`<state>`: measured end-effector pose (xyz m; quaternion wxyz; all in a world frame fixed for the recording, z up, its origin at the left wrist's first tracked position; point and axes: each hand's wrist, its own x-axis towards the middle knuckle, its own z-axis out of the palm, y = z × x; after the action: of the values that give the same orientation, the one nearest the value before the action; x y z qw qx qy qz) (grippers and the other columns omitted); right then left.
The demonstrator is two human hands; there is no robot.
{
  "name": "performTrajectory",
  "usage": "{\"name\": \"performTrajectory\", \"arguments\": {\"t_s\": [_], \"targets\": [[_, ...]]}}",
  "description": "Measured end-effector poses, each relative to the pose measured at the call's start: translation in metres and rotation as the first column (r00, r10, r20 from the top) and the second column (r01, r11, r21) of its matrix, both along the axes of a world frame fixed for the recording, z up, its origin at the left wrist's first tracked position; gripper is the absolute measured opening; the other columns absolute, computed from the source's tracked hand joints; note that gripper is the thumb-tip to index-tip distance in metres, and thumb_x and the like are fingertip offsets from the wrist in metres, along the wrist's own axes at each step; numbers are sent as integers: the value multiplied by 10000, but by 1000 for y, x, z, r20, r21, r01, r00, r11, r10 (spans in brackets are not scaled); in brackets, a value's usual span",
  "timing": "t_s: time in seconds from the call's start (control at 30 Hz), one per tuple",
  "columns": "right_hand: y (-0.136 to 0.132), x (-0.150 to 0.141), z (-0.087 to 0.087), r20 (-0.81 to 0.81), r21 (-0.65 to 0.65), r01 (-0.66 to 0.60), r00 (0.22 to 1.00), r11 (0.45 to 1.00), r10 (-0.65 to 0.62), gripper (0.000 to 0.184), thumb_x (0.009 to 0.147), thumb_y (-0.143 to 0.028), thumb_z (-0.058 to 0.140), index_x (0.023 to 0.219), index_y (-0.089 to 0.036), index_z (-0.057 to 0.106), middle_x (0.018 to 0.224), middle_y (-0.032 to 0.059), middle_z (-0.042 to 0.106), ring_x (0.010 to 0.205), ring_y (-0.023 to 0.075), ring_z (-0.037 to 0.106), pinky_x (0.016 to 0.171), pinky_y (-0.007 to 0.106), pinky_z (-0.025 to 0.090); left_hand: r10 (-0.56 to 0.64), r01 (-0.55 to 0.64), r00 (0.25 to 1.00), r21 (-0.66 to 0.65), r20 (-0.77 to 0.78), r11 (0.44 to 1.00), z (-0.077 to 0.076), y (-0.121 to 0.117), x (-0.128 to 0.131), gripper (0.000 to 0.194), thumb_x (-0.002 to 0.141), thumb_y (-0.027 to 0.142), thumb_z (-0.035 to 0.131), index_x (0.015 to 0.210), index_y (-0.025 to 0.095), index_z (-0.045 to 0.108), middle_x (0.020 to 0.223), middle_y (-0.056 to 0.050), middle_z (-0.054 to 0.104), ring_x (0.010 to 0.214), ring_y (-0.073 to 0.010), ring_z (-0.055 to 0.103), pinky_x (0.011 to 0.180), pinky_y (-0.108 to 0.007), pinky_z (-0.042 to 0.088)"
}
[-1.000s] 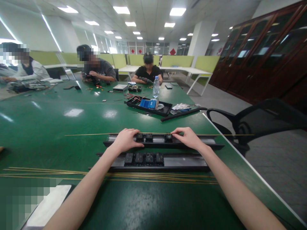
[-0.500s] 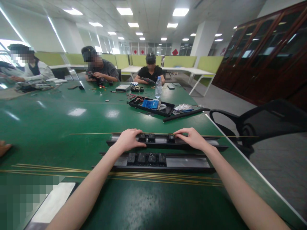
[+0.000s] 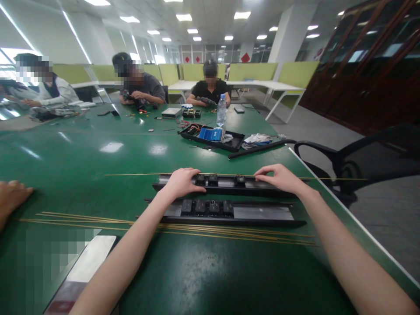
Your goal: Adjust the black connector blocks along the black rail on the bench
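My left hand (image 3: 183,183) spans the left part of the far black channel (image 3: 223,189), thumb on its near side and fingers at the far edge. Close to its fingertips, two small black blocks (image 3: 212,180) sit in the channel. A third black block (image 3: 240,180) sits farther right. My right hand (image 3: 280,177) pinches a long thin brass rod (image 3: 131,175) just right of that block. The rod runs along the channel's far edge and sticks out past both ends. A nearer black channel (image 3: 262,213) holds several black blocks (image 3: 200,207) side by side.
Several loose brass rods (image 3: 203,228) lie before the near channel. Another person's hand (image 3: 15,199) rests at the left. Farther back are a black tray (image 3: 234,143), a water bottle (image 3: 221,111), gloves (image 3: 257,140) and a black strip (image 3: 259,149). A chair (image 3: 328,153) stands beyond the right edge.
My right hand has slid right along the rod, away from the third block. My left hand stays at the far channel. The other person's hand reaches farther in, and the camera view has shifted.
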<state>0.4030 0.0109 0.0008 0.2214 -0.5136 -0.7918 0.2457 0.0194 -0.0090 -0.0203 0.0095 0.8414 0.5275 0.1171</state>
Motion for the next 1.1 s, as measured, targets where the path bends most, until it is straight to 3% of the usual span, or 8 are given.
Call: {"name": "performTrajectory", "arguments": {"t_s": [0.2,0.4,0.67,0.87,0.97,1.1], "targets": [[2,24,9,66,-79,32,997,996,-27,269,794,-466,703,884,-235,808,940,30,792,912,242,714,897,330,522,6,-6,1000,-6,0,1000,1,-2,0,740,738,747,677,1249,212,664,1193,-100,731,1099,-306,674,954,-368,501],[5,56,11,120,-164,143,985,976,-124,281,770,-439,732,872,-190,814,939,83,788,894,250,695,835,320,499,8,-8,1000,-19,9,1000,0,-1,0,763,734,749,680,1279,216,655,1221,-101,725,1118,-310,668,972,-380,498],[-16,92,10,42,-47,324,946,945,-323,262,769,-431,723,830,-189,804,879,128,780,862,247,682,879,360,470,10,-9,1000,-22,22,1000,0,-1,-1,775,730,749,683,1300,225,646,1241,-98,720,1135,-315,662,983,-387,492],[-26,110,9,45,40,459,887,888,-460,209,799,-370,679,797,-198,797,886,137,782,916,266,694,917,373,460,18,-18,1000,-10,-1,1000,0,-2,0,783,715,762,687,1292,234,651,1240,-95,723,1135,-309,668,990,-376,487],[-22,123,11,59,37,472,879,881,-473,237,804,-387,662,801,-196,803,914,144,784,944,272,694,944,373,443,11,-11,1000,-3,-1,1000,2,-3,1,767,727,754,682,1281,224,658,1229,-100,727,1124,-311,673,976,-381,496],[-8,135,19,154,-67,460,881,885,-447,296,794,-464,671,833,-212,819,964,119,787,983,295,686,951,386,439,13,-13,1000,-3,4,1000,3,-3,1,754,733,746,682,1284,232,654,1237,-96,726,1131,-309,670,981,-379,494]]}}
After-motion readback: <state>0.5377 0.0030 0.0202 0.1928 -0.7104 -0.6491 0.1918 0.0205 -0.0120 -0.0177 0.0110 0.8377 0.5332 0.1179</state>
